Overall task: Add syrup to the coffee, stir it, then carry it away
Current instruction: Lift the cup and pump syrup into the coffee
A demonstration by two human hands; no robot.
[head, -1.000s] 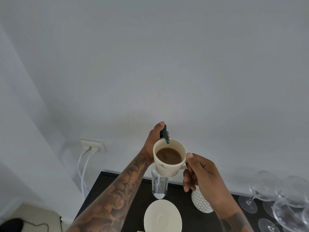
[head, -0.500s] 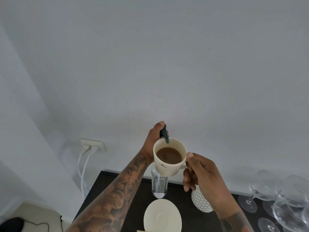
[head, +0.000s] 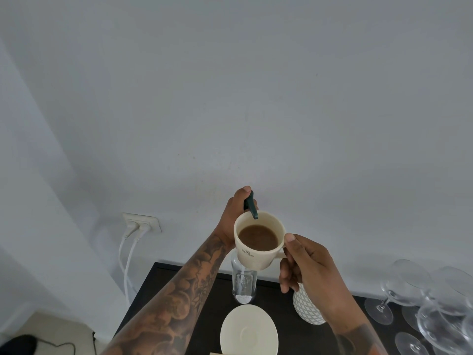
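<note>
Cream cup (head: 258, 242) in right hand (head: 309, 267), left hand (head: 234, 216) on pump (head: 250, 204).

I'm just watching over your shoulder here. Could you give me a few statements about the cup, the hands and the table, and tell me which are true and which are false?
1. The right hand holds the cup by its handle. True.
2. The cup stands on the saucer. False: it is lifted above it.
3. The left hand presses a dark green pump at the cup's rim. True.
4. The cup is empty. False: it holds brown coffee.
</note>
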